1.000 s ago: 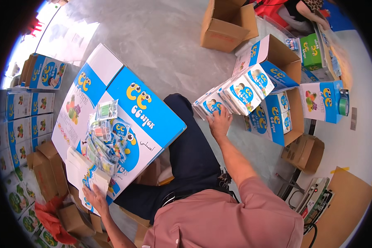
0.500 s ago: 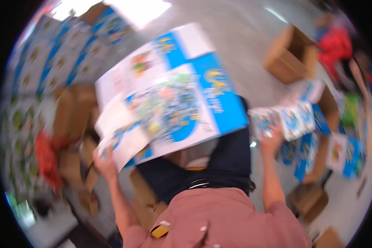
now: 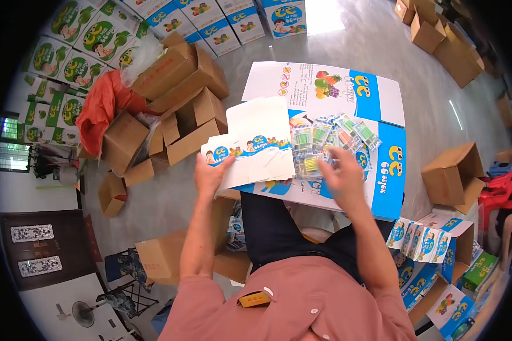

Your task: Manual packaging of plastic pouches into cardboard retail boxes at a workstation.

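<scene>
My left hand (image 3: 210,173) grips the lower left edge of a white small box (image 3: 261,125) with open flaps and a blue cartoon-and-fruit print. Across my lap lies a large white-and-blue printed carton (image 3: 384,193), serving as a surface under it. On the carton, beside the small box's right edge, is a loose pile of clear packets (image 3: 304,136) with green, yellow and orange contents. My right hand (image 3: 347,176) hovers over the lower right of this pile, slightly blurred, thumb and fingers apart. I see nothing held in it.
Right of my knee, a row of small printed boxes (image 3: 424,241) stands by an opened carton (image 3: 465,250). An empty brown box (image 3: 452,176) sits farther up. At left are more brown boxes (image 3: 182,85) and a red plastic bag (image 3: 108,105). Printed cartons (image 3: 222,34) are stacked behind.
The view has swung, so the surroundings sit farther right. My right hand has left the row of small boxes and come over the packets. My left hand keeps hold of the white small box.
</scene>
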`<state>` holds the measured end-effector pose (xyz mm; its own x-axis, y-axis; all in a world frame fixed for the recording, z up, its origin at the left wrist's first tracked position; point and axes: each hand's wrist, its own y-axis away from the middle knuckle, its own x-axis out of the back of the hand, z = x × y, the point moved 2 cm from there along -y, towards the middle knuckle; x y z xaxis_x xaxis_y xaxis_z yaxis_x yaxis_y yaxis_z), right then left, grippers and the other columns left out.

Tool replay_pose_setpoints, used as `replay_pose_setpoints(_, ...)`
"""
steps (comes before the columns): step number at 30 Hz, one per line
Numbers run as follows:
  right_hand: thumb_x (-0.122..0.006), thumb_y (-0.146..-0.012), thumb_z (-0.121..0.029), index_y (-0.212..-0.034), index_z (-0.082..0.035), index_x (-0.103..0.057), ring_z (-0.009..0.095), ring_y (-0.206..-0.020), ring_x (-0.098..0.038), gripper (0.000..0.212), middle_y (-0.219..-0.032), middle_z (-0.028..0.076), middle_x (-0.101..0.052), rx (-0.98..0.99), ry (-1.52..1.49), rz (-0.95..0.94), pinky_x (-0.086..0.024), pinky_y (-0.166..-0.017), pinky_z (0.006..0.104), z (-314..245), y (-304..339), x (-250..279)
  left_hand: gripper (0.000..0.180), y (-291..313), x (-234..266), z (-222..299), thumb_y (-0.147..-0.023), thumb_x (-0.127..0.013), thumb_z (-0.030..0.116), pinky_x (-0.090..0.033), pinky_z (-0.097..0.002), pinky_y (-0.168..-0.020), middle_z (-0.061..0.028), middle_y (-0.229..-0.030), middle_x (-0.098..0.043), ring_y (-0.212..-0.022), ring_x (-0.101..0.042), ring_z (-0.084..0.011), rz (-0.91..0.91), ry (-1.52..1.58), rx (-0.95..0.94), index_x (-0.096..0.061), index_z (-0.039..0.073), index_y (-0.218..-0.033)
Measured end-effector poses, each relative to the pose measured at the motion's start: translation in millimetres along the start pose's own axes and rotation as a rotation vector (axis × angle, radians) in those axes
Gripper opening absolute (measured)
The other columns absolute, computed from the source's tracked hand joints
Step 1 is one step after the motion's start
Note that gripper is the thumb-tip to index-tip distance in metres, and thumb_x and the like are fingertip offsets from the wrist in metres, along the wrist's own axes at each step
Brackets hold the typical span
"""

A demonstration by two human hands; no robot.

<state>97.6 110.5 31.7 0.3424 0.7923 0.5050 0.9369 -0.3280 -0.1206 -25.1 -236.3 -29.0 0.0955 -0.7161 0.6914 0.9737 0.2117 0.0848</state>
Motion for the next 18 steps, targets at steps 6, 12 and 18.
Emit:
replay_pose_setpoints(6,-0.073,-0.088,-0.042,-0.122,0.012,-0.061,0.039,-0.104,-0.065,0.065,-0.115,0.027,-0.062,-0.098,0.216,-0.137,-0.051,-0.092,0.0441,-9,-63,-111,0.052,3,-8,-7,-0.082,-0.084,0.013,-0.056,-0.0303,-0.08,-0.0127,-0.108,-0.068,-0.092,-0.068,-0.0178,0.329,0.159,-0.336,-0.053,-0.005,-0.12)
replay_pose_setpoints(12,-0.073,-0.091,-0.037,-0.117,0.007,-0.063,0.03,-0.097,-0.067,0.052,-0.108,0.02,-0.066,-0.035,-0.189,-0.064,-0.053,-0.086,0.0377,-8,-56,-109,0.036,41,12,20,-0.092,-0.073,0.005,-0.055,-0.0273,-0.079,-0.0113,-0.104,-0.069,-0.09,-0.067,-0.014,0.356,0.801,-0.221,-0.054,-0.005,-0.119)
replay_pose_setpoints(18,-0.07,-0.097,-0.03,-0.115,0.0,-0.06,0.011,-0.094,-0.062,0.037,-0.103,0.007,-0.067,-0.372,-0.9,-0.011,-0.05,-0.084,0.0256,-55,-48,-67,0.029,67,6,75,-0.094,-0.073,0.009,-0.053,-0.0263,-0.079,-0.0113,-0.101,-0.071,-0.088,-0.066,-0.0125,0.346,0.8,-0.392,-0.058,-0.004,-0.114)
